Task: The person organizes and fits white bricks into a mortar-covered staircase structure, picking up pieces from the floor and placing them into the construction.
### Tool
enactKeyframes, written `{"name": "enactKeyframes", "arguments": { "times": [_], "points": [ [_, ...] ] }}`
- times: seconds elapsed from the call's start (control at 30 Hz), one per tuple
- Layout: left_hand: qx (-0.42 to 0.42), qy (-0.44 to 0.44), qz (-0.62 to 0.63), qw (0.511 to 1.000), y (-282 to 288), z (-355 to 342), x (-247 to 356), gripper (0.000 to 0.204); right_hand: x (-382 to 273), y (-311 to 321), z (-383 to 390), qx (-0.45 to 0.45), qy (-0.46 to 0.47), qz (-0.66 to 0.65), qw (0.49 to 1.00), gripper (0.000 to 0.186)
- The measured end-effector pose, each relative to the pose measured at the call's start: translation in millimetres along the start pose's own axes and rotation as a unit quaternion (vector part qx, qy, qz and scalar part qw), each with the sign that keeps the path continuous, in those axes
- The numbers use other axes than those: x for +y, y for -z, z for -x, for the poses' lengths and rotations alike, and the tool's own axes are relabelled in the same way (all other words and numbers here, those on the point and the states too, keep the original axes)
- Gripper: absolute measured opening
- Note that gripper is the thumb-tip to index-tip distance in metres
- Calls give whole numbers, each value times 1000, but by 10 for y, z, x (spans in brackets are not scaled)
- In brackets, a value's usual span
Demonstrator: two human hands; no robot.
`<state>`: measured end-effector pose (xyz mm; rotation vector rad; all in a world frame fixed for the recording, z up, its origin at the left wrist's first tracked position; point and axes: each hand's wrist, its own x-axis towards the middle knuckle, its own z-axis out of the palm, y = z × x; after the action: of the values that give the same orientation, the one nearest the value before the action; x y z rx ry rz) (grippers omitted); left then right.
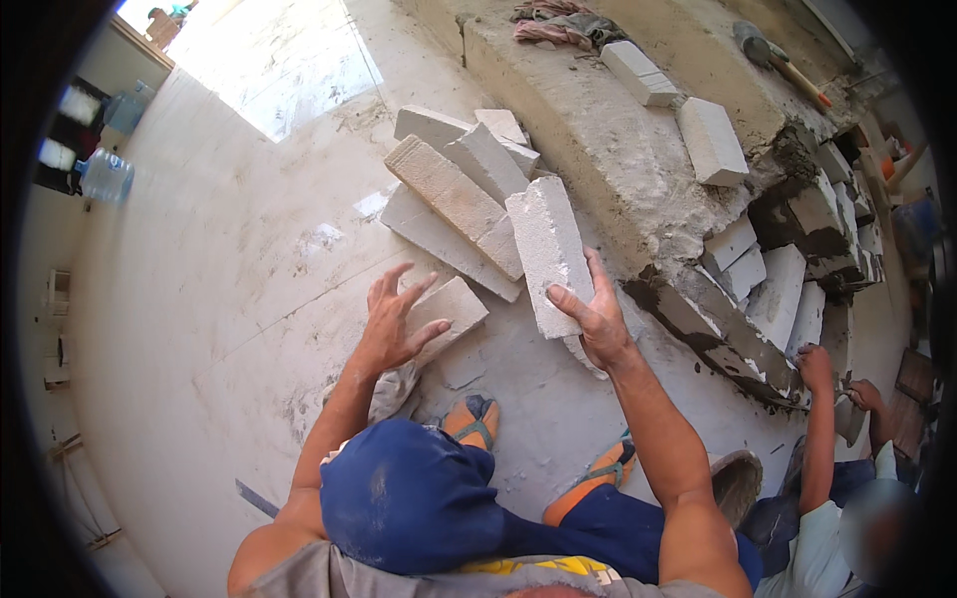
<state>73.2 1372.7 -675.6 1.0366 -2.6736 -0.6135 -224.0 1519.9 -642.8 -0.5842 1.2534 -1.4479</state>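
- Right hand [601,311]: closed on one end of a pale block [546,234], your thumb across its broad face and the fingers round its right edge, mostly hidden.
- Block: runs forward and slightly left from your right hand, its far end overlapping the stack in this view; whether the two touch cannot be told.
- Left hand [392,324]: fingers spread wide, thumb well apart, holding nothing that can be seen. Just to its right lies a low block [457,311]; contact is uncertain.
- Stack [454,194]: ahead of and between your hands, several blocks lying across one another on the floor [249,329].
- Partly hidden block [584,356]: just under your right hand, only a part showing.
- Ledge [558,120]: beyond your right hand, ahead and to the right, bearing two more blocks, a cloth [563,25] and a mallet [755,45].
- Co-worker's hand [815,369]: well to the right of your right hand, at the blockwork [733,324].
- Handling, as a judgement: an end grip leaves most of the length unsupported, so the far end will probably tip or twist the wrist. Bring your left hand under the far half, keep your thumb flat, and lift clear of the stack before turning the block. Corners may chip if knocked, and your sandalled feet [469,421] are near enough below to make a slip costly.
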Motion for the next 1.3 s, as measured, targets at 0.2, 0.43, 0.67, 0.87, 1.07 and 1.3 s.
{"name": "enactKeyframes", "arguments": {
  "times": [0.2, 0.43, 0.67, 0.87, 1.07, 1.3],
  "points": [
    [-42, -216, -130, 967, 192, -1400, -158, 94, 71, -120, -33, 13, -7, -114, 993, 80],
    [-150, -323, -182, 916, 174, -1979, -78, 83, 29, -105, 57, 50, 35, -199, 978, 72],
    [-126, -49, 332, 933, 808, -1857, -139, 60, -264, 70, 84, 72, 243, 39, 967, 83],
    [-103, 105, 730, 668, 516, -1260, 38, 68, -559, -231, -21, 29, 333, 144, 932, 88],
    [-159, 168, 734, 638, 95, -933, 190, 68, -373, -274, -371, -36, 219, 333, 916, 84],
    [-171, 89, 831, 521, -137, -1014, -115, 61, -466, -349, -293, 14, 265, 154, 952, 84]
  ]
}}
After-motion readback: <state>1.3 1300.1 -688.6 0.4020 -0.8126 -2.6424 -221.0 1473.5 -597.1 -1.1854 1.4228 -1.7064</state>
